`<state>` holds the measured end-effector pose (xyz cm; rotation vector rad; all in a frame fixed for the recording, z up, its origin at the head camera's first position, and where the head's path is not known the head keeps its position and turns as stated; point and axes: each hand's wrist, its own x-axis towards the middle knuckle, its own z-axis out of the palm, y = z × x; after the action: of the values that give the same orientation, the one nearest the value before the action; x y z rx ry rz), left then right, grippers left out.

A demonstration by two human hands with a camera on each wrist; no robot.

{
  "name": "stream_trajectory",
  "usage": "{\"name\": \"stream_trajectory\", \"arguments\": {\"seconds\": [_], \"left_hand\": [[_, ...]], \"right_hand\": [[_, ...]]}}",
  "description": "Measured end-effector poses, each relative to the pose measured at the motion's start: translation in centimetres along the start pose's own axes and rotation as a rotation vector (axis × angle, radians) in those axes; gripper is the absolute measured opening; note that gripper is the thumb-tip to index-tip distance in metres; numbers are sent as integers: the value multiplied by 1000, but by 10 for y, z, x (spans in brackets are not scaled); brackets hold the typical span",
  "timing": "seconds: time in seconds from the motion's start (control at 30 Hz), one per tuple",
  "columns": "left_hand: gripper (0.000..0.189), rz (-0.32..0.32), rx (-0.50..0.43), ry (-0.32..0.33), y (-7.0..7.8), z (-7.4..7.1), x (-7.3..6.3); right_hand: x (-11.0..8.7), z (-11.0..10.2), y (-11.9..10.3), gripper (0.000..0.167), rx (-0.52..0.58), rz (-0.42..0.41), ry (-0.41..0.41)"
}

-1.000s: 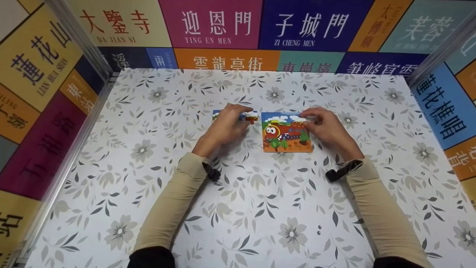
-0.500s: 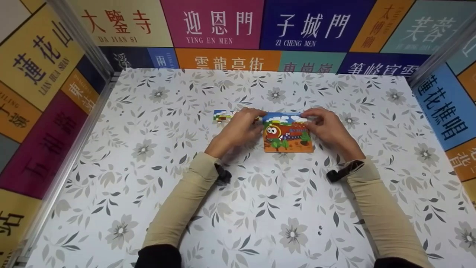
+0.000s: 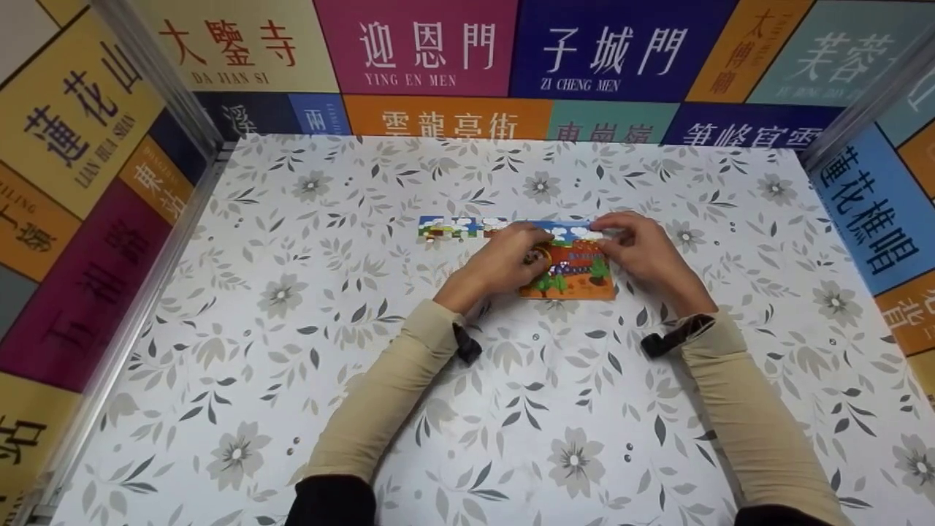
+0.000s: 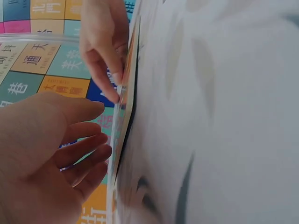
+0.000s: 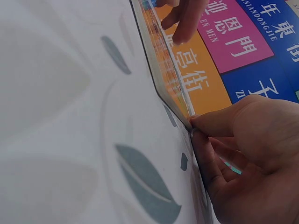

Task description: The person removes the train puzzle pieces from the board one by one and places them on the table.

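A small square jigsaw puzzle with a cartoon train picture lies on the table in the head view. My right hand pinches its right edge between thumb and fingers; the right wrist view shows that grip at the corner of the thin board. Over the left part of the puzzle, hiding the train's face, is my left hand. Its fingers are loosely bent and hold nothing in the left wrist view. Left of the puzzle, a row of joined picture pieces lies flat, its right end partly behind the left hand.
The table has a white cover printed with grey leaves and flowers. Colourful panels with large lettering stand along its back and both sides.
My left hand has moved right, from the row of pieces onto the left part of the puzzle, uncovering more of the row. The right hand has stayed at the puzzle's right edge.
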<state>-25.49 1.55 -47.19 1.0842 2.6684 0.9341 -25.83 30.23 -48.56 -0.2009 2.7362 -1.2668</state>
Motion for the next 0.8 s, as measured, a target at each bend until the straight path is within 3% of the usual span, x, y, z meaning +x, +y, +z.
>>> {"name": "stream_trajectory", "arguments": {"seconds": [0.47,0.8], "left_hand": [[34,64,31,9,16,21,23],[44,-10,77,-12,31,29,33]], "right_hand": [[-1,0,2,30,28,-1,10],[0,0,3,29,13,-31,6]]}}
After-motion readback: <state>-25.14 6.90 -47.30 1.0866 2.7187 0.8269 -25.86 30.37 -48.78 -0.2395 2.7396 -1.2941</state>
